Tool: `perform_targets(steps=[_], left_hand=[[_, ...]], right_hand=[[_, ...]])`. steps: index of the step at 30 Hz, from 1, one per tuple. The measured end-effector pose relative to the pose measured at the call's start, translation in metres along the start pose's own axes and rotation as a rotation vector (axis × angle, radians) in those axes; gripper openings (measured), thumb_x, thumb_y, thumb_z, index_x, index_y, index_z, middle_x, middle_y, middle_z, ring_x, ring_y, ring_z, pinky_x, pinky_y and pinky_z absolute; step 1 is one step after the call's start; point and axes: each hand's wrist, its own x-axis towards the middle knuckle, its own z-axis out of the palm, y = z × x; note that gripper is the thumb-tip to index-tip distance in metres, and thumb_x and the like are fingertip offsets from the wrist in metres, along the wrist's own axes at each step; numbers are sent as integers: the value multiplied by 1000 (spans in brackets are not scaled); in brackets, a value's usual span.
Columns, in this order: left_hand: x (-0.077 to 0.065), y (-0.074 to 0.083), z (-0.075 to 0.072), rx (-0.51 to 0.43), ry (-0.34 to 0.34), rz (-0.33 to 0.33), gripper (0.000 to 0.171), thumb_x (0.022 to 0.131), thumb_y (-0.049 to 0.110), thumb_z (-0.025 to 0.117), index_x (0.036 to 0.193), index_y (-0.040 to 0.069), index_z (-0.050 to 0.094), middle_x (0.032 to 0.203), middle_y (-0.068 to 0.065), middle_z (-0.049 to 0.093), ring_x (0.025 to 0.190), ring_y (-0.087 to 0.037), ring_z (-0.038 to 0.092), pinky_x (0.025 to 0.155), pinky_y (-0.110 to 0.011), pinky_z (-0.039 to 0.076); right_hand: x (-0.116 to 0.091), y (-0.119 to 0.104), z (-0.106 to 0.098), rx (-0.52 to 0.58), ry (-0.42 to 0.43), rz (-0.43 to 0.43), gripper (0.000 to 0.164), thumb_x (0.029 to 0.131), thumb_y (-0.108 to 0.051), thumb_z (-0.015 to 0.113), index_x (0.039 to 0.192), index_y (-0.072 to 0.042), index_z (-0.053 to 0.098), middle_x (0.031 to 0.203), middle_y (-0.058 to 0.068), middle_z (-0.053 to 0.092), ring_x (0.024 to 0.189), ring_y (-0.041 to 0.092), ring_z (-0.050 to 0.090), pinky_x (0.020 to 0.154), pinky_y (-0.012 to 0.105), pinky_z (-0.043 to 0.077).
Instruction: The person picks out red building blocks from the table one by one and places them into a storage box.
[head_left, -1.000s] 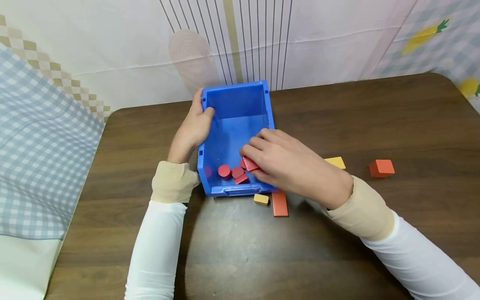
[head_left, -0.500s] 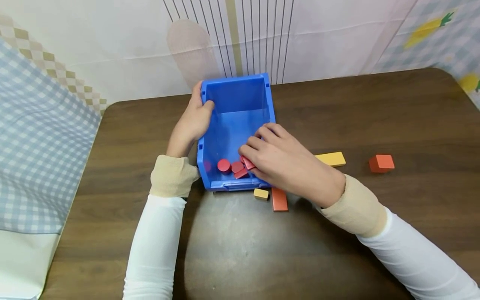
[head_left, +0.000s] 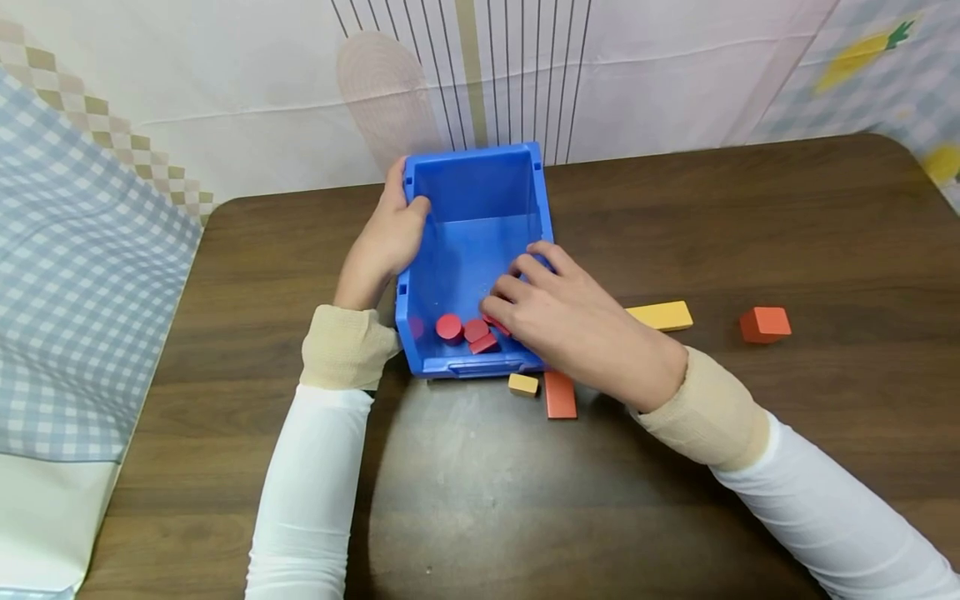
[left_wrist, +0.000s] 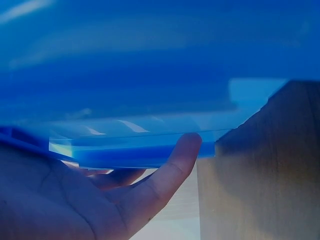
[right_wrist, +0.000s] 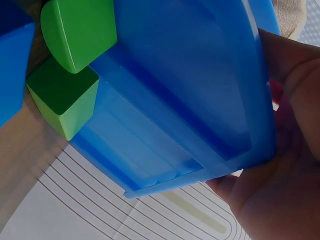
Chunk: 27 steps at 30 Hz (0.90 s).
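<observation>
A blue plastic bin [head_left: 480, 233] stands at the back of the table. My left hand [head_left: 386, 237] grips its left wall, the thumb over the rim and the other fingers outside. My right hand [head_left: 570, 308] reaches over the right wall near the front, its bent fingers inside the bin. A flat red block [head_left: 497, 325] shows at those fingertips, mostly hidden by the hand. Beside it on the bin floor lie a red cylinder [head_left: 450, 327], a smaller round red piece [head_left: 476, 330] and a red block [head_left: 483, 343]. In the right wrist view, green blocks [right_wrist: 65, 95] sit outside the bin's wall.
In front of the bin lie a small yellow block [head_left: 522, 384] and a flat orange-red block [head_left: 560, 396]. To the right, a long yellow block [head_left: 662, 317] lies partly behind the right hand, and an orange-red block [head_left: 765, 324] stands farther right. A printed curtain [head_left: 285, 100] hangs behind the table.
My right hand has lowered slightly into the bin with the flat red block, which is now more hidden. More of the long yellow block shows. The left hand keeps its grip on the bin.
</observation>
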Motion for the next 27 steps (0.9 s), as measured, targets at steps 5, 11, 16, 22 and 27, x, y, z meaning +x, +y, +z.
perform_targets(steps=[5,11,16,22,27], left_hand=[[-2,2,-1,0,1,-4,66,112,19,32,170,15,0,176,-9,17,161,-31,20,126,-60,22],[-3,1,-1,-4,-2,-4,65,112,19,32,169,16,2,175,-10,18,161,-31,21,126,-59,22],[-3,1,1,-15,-1,-4,64,112,19,32,169,17,3,175,-9,20,160,-30,22,127,-58,23],[-2,4,4,-14,-11,-1,65,112,19,32,169,16,3,175,-9,19,160,-28,22,127,-56,22],[-2,4,3,-13,-9,-1,64,112,18,32,169,17,4,175,-9,20,160,-29,22,127,-57,23]], right_hand=[[1,1,1,-14,-7,-15,44,84,-25,90,126,-17,77,121,9,76,119,36,61,113,56,39],[1,0,0,0,-44,-16,54,78,-31,95,129,-21,77,122,11,75,120,38,60,113,57,39],[-1,0,1,-5,-57,-23,54,78,-32,95,128,-23,77,122,9,76,117,37,61,112,58,39],[-4,0,1,-3,-43,-27,50,80,-31,93,127,-22,78,120,6,77,115,34,64,111,59,38],[-3,0,0,-1,-42,-39,48,82,-30,93,127,-21,78,120,5,78,114,33,64,111,59,38]])
